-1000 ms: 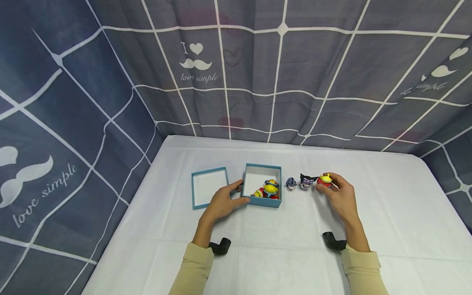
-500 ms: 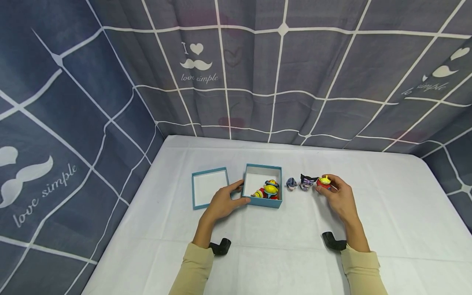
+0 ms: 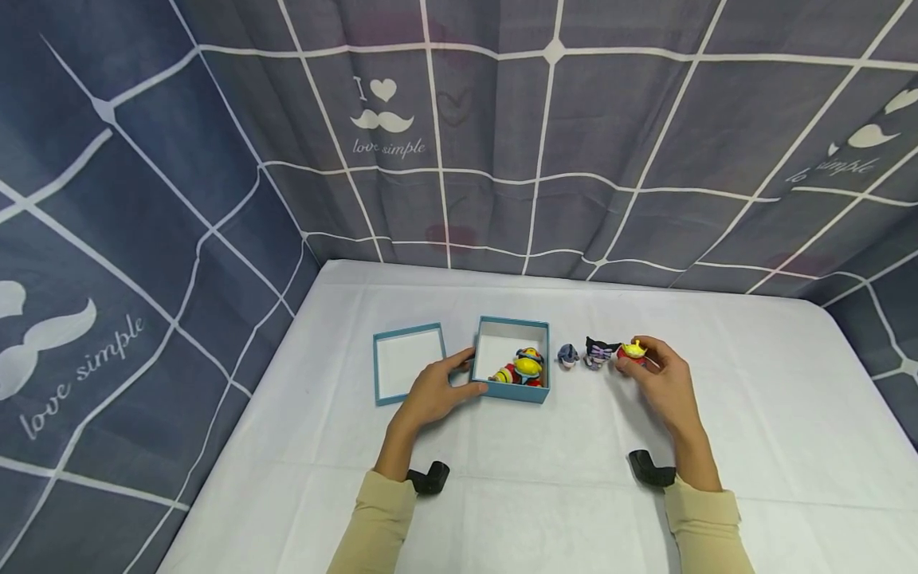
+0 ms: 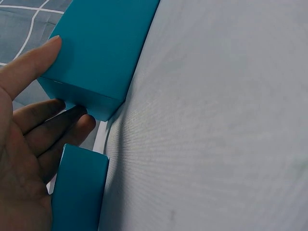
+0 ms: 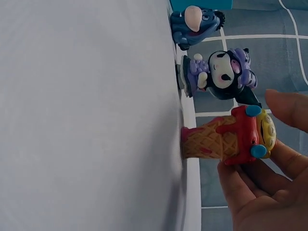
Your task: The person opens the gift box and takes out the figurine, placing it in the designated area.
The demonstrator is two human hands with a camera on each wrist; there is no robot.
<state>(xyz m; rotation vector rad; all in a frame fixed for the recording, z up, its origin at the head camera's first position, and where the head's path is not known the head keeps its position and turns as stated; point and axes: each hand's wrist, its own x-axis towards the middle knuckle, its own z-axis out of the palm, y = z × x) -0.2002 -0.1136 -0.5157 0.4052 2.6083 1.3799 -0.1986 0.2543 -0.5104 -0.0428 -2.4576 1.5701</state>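
My left hand [image 3: 439,391] holds the near left corner of an open blue box [image 3: 512,392], thumb on the front and fingers along the left side. Inside the box lie several colourful toy figurines [image 3: 527,367], mostly yellow and red. At the right, my right hand [image 3: 663,383] has its thumb and fingers around a yellow-headed red figurine [image 5: 240,137] with a waffle-cone base, upright on the table. Beside it stand a black-and-purple figurine [image 5: 224,74] and a blue donkey figurine [image 5: 195,24], in a row toward the box.
A shallow blue box lid [image 3: 409,363], white inside, lies just left of the box. White cloth covers the table [image 3: 538,494]. A grey checked curtain [image 3: 495,143] hangs behind it and at the sides. Each wrist carries a black device [image 3: 651,469].
Both hands keep nearly the same places. The box and the figurines have not visibly moved; the head view has shifted slightly.
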